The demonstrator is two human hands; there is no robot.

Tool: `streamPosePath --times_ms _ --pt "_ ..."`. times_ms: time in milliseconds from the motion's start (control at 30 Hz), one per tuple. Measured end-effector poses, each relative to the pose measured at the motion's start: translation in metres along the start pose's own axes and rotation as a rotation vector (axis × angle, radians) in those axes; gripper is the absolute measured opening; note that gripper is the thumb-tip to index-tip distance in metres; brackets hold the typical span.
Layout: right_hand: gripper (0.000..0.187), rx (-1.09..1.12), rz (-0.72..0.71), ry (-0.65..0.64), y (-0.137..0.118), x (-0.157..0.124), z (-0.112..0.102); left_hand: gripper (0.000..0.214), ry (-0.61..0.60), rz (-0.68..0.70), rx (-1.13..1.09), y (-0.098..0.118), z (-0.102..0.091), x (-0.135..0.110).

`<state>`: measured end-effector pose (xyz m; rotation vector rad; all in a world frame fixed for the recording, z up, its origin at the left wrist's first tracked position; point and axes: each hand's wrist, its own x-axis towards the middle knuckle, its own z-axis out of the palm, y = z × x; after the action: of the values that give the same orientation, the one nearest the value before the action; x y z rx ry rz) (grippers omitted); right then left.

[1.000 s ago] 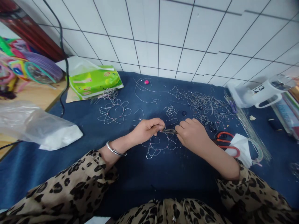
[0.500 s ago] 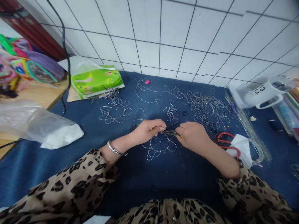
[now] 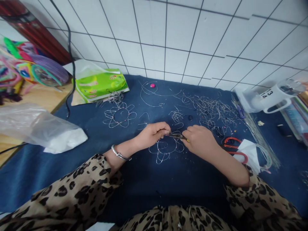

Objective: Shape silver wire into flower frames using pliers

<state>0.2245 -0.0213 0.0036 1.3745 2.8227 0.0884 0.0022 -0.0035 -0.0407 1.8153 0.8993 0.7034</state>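
My left hand (image 3: 151,134) pinches the top edge of a wire flower (image 3: 166,149) with small pink beads, which lies on the dark blue cloth (image 3: 144,179). My right hand (image 3: 199,139) is closed round small dark pliers (image 3: 176,136), whose tip points left and meets the wire at my left fingertips. The two hands are close together above the flower. A second, finished wire flower (image 3: 119,116) lies further back on the left.
A heap of loose wire pieces (image 3: 211,110) lies behind my right hand. Red-handled scissors (image 3: 232,147) and a white mask (image 3: 250,154) sit at the right. A white mug (image 3: 274,96), a green tissue pack (image 3: 101,85), a plastic bag (image 3: 40,131) and a pink bead (image 3: 152,85) surround the work area.
The hands have stayed together over the wire flower. The flower has turned slightly under them, and the pliers have shifted a little at the wire.
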Motion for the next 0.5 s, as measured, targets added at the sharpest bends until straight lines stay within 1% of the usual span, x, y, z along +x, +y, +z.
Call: streamPosePath --times_ms 167,500 --pt "0.017 -0.021 -0.015 0.032 0.0007 -0.0005 0.0008 0.014 0.029 -0.016 -0.02 0.0007 -0.0012 0.0014" --pt "0.015 -0.038 -0.015 0.087 -0.0011 -0.0001 0.0021 0.014 0.038 -0.006 -0.077 0.0031 -0.0003 0.0006"
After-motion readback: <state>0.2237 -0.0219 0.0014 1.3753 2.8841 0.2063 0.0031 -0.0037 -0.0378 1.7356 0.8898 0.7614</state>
